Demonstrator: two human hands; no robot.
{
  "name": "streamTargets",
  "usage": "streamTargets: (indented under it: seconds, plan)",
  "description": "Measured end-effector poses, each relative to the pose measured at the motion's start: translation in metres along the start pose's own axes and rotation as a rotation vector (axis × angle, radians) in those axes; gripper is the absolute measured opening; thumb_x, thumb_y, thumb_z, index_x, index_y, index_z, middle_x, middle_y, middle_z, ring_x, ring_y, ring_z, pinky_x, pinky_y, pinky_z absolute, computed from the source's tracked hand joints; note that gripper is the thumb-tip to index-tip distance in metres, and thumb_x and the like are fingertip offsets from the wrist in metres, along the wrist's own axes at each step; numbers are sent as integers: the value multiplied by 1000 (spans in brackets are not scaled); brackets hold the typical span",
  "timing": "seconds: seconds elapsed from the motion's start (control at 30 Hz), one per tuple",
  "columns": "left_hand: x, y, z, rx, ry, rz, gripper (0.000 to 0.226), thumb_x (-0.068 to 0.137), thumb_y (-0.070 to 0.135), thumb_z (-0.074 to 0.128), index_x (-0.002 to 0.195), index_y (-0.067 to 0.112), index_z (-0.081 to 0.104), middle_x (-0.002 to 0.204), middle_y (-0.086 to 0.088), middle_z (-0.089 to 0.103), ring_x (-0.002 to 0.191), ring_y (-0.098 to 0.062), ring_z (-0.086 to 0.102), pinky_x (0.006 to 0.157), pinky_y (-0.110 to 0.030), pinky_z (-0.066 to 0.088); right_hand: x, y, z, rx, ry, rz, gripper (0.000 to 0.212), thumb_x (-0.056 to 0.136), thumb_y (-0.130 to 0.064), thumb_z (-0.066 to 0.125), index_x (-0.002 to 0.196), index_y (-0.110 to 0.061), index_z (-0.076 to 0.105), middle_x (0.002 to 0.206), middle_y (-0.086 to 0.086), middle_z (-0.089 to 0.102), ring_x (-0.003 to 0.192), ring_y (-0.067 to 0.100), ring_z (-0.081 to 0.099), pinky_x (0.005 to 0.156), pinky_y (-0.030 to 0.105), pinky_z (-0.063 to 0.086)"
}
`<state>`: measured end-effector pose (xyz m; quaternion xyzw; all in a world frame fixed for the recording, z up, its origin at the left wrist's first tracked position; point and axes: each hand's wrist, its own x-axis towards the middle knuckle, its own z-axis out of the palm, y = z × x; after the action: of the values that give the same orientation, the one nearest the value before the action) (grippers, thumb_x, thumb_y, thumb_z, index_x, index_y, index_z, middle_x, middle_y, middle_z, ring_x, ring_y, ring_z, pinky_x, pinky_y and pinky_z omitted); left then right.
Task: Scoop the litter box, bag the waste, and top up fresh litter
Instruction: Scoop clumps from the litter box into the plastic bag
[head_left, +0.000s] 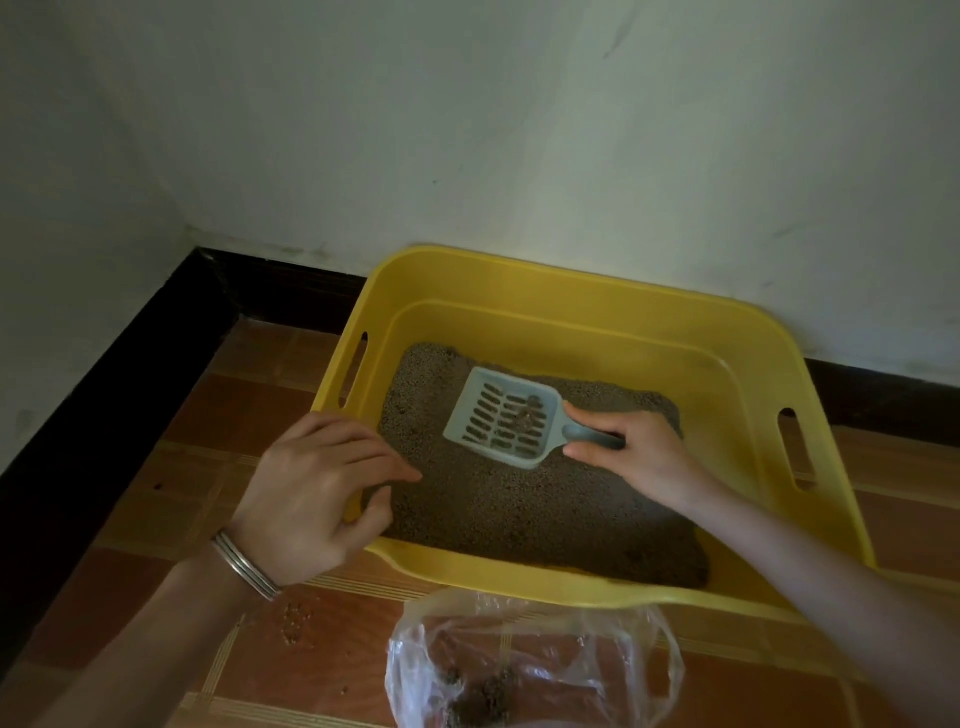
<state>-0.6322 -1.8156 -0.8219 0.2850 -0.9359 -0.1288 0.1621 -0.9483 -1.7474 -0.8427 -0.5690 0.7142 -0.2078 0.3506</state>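
A yellow litter box (587, 312) with slotted handles sits on the tiled floor against the wall, holding grey-brown litter (524, 514). My right hand (631, 457) grips the handle of a pale blue slotted scoop (501, 418), held just above the litter with a few clumps lying on its slots. My left hand (317, 493) hovers over the box's near left rim, fingers loosely spread and holding nothing. A clear plastic bag (535, 665) lies open on the floor in front of the box with dark clumps of waste inside.
A white wall (519, 130) with a dark skirting board (104, 395) runs behind and to the left, forming a corner. A few stray litter grains (296, 626) lie on the orange floor tiles near my left wrist.
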Motion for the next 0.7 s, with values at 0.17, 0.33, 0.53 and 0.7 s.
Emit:
streamTargets:
  seconds: [0.17, 0.33, 0.53, 0.7]
  plan:
    - [-2, 2, 3, 4, 43, -15, 31, 83, 28, 45, 90, 28, 76, 88, 16, 70, 91, -6, 61, 90, -23, 33, -18, -3, -2, -10, 2, -24, 49, 71, -52, 66, 115, -54, 46, 116, -19, 62, 99, 30, 64, 84, 50, 50]
    - [-8, 8, 5, 8, 86, -44, 32, 84, 29, 43, 88, 29, 75, 87, 17, 70, 91, -3, 57, 91, -22, 30, -33, 1, -1, -32, -27, -4, 50, 77, -38, 70, 121, -45, 47, 118, -19, 60, 100, 16, 64, 86, 41, 51]
    - [-18, 18, 10, 50, 147, -42, 32, 86, 30, 43, 84, 27, 75, 84, 17, 69, 91, -3, 55, 86, -25, 31, -54, -3, -7, 3, -31, 5, 48, 74, -43, 69, 114, -56, 47, 112, -30, 57, 99, 9, 64, 88, 32, 51]
    - [-23, 24, 13, 56, 166, -54, 35, 92, 32, 40, 88, 25, 74, 88, 15, 69, 94, -4, 52, 88, -22, 27, -85, -16, -11, 61, -9, -78, 46, 64, -68, 61, 107, -71, 46, 106, -27, 64, 100, 46, 56, 79, 62, 47]
